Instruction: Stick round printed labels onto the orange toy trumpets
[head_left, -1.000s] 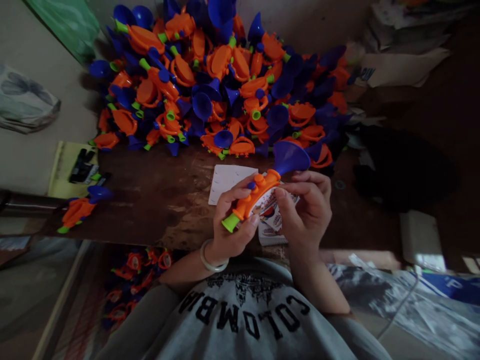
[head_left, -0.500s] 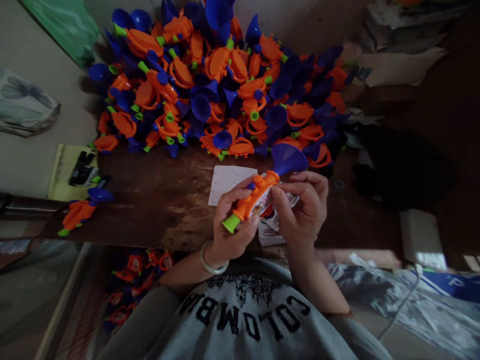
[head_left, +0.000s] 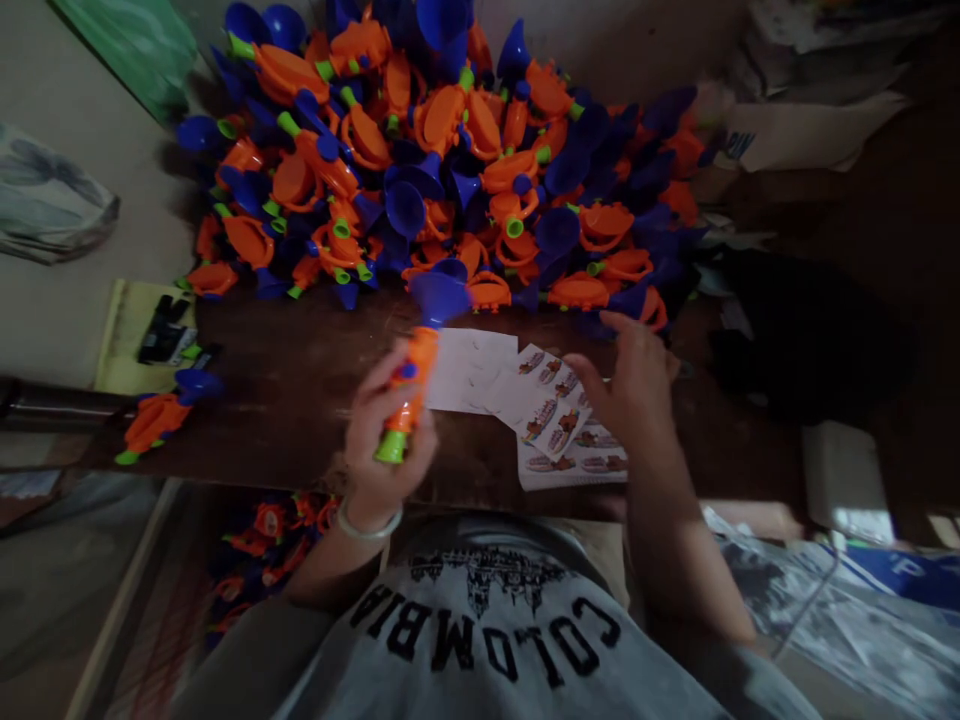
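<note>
Holding the trumpet (head_left: pixel 414 375) in my left hand (head_left: pixel 382 440), fingers wrapped round its body, long axis upright, bell away from me. My right hand (head_left: pixel 634 385) hovers spread over the sticker sheets (head_left: pixel 551 405) on the desk (head_left: pixel 300 380), right of the trumpet and nearer them.

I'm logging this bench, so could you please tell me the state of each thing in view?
Left hand: closed on a toy trumpet.
Toy trumpet: upright, bell up, blurred.
Right hand: open, empty, over the sticker sheets.
Sticker sheets: flat on the table, overlapping.
Trumpet pile: heaped loosely.
Lone trumpet: lying at the table's left edge.
</note>
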